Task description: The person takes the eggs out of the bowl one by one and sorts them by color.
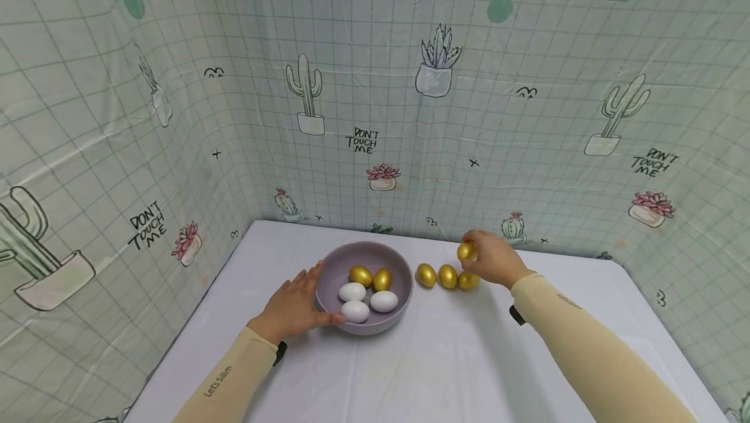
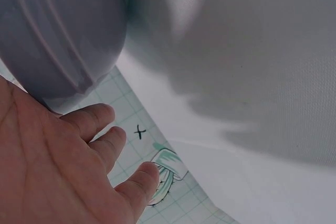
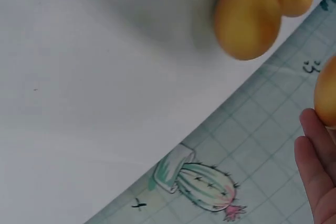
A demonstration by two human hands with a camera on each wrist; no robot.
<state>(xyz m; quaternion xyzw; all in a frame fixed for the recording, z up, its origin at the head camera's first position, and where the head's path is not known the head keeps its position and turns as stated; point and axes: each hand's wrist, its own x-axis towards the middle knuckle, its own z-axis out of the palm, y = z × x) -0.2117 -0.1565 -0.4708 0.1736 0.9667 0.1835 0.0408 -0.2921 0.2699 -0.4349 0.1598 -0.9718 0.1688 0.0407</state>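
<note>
A mauve bowl (image 1: 366, 328) stands on the table, holding two gold eggs (image 1: 360, 276) and three white eggs (image 1: 384, 301). Against the bowl's left side rests my left hand (image 1: 295, 302), fingers spread and fairly straight, thumb at the near rim. The left wrist view shows the hand's palm (image 2: 52, 161) beside the bowl's outer wall (image 2: 58, 35). My right hand (image 1: 495, 259) pinches a gold egg (image 1: 467, 251) above the table. Below it, three gold eggs (image 1: 448, 276) lie in a row right of the bowl. The right wrist view cuts off the held egg (image 3: 328, 95).
A white cloth covers the table (image 1: 375, 384). Behind and at the sides hangs a grid-patterned curtain (image 1: 498, 123) printed with potted cacti. The table's back edge runs close behind the bowl and the row of eggs.
</note>
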